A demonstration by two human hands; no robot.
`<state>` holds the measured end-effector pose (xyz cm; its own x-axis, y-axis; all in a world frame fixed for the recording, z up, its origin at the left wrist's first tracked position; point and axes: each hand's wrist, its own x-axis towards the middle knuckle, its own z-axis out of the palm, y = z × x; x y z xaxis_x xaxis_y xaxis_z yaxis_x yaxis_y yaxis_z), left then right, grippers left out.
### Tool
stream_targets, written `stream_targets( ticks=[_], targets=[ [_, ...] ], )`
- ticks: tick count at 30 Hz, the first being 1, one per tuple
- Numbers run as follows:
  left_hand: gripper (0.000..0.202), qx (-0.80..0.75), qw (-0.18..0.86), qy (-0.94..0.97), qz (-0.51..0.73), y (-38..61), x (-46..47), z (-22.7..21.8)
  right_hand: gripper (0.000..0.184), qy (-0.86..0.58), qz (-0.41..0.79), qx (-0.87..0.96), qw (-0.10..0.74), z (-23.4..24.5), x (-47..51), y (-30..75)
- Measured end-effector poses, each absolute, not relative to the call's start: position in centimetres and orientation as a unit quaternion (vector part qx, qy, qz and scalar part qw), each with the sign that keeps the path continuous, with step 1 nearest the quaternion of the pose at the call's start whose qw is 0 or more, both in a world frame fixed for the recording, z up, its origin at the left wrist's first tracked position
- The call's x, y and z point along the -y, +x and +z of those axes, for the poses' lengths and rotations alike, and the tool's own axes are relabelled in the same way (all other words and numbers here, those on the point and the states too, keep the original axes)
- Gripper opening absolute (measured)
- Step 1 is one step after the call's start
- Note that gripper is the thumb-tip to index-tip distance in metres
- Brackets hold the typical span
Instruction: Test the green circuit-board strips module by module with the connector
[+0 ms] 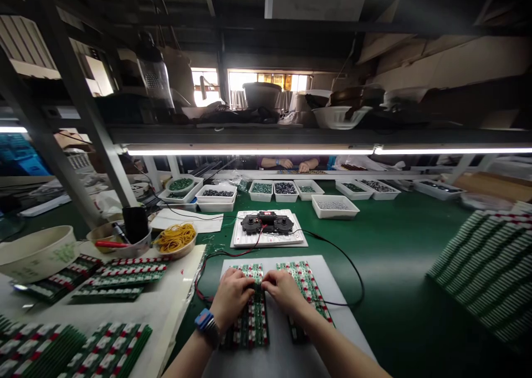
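Note:
My left hand [233, 296], with a blue watch-like band [203, 319] on the wrist, rests over a green circuit board panel [253, 325] with rows of white and red parts. Its fingertips are pinched together near the panel's upper half. Just right of it, my right hand [285, 290] is closed too, thumb and fingers together at the same panel's right edge. Whatever sits in either pinch is too small or hidden. A second circuit board panel [311, 289] lies partly under my right hand. Both panels lie on a pale sheet [286, 356].
Ahead stands a black device [266, 223] with cables on a white foam tray [241, 239]. White bins [334, 206] of small parts line the back. Stacked boards [486, 272] rise at right, more boards [108, 350] at left beside rubber bands [176, 237]. Another person's hands [307, 164] show beyond.

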<state>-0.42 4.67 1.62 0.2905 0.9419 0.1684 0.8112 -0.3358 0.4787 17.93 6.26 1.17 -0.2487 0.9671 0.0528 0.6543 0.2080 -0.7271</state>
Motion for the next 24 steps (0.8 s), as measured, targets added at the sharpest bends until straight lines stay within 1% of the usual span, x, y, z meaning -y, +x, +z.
stream_targets(
  ticks=[5, 9, 13, 17, 21, 24],
  targets=[
    [0.025, -0.545, 0.159, 0.787, 0.241, -0.5, -4.6, 0.8, 0.016, -0.551, 0.302, 0.732, 0.265, 0.7, -6.2, 18.0],
    [0.024, -0.537, 0.172, 0.789, 0.245, -0.7, -4.6, 0.7, 0.016, -0.551, 0.290, 0.744, 0.241, 0.9, -6.2, 18.0],
    [0.024, -0.552, 0.187, 0.787, 0.205, -0.8, -5.1, 0.9, 0.017, -0.561, 0.280, 0.747, 0.220, 1.2, -6.2, 17.9],
    [0.023, -0.558, 0.197, 0.790, 0.161, -0.8, -5.7, 1.2, 0.019, -0.579, 0.265, 0.740, 0.217, 1.2, -6.3, 17.7],
    [0.023, -0.560, 0.198, 0.789, 0.156, -0.8, -5.8, 1.2, 0.016, -0.594, 0.265, 0.732, 0.202, 1.2, -6.4, 17.5],
    [0.023, -0.558, 0.203, 0.788, 0.163, -0.8, -5.7, 1.0, 0.018, -0.603, 0.244, 0.737, 0.186, 1.2, -6.4, 17.1]
  ],
)
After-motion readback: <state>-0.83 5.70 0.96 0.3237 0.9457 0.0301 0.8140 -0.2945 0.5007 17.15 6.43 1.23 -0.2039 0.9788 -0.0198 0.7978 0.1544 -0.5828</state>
